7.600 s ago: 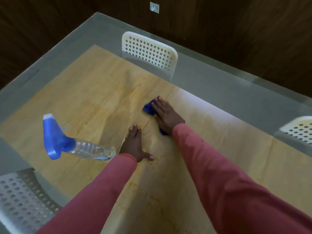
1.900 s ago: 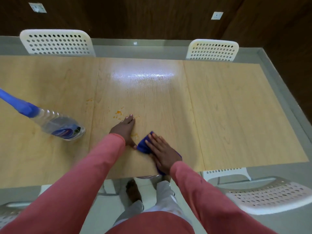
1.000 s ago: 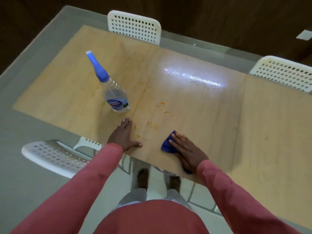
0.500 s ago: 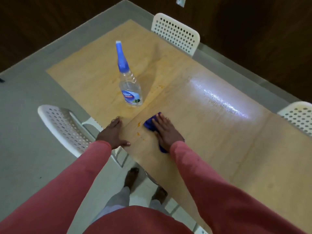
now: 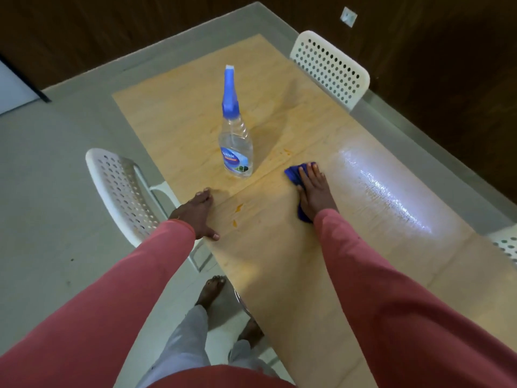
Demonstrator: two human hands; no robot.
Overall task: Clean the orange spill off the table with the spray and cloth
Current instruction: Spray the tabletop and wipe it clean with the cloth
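Observation:
My right hand (image 5: 314, 193) lies flat with straight fingers on a blue cloth (image 5: 292, 172), pressing it onto the light wooden table (image 5: 279, 275). Only the cloth's front corner and a bit near the wrist show. My left hand (image 5: 197, 214) rests flat on the table's near edge, fingers straight, holding nothing. Small orange spots (image 5: 239, 207) lie between the two hands, and fainter orange marks (image 5: 285, 151) sit just beyond the cloth. The clear spray bottle (image 5: 235, 147) with a blue nozzle stands upright beyond my left hand, untouched.
A white perforated chair (image 5: 123, 191) stands at the table's near side by my left arm. Another white chair (image 5: 331, 68) is at the far side, and a third (image 5: 506, 242) at the right edge. My bare feet (image 5: 212, 288) stand on grey floor below.
My right hand has pushed the cloth forward across the table, away from me and past the orange spots. The left hand stays on the table edge. The view has shifted.

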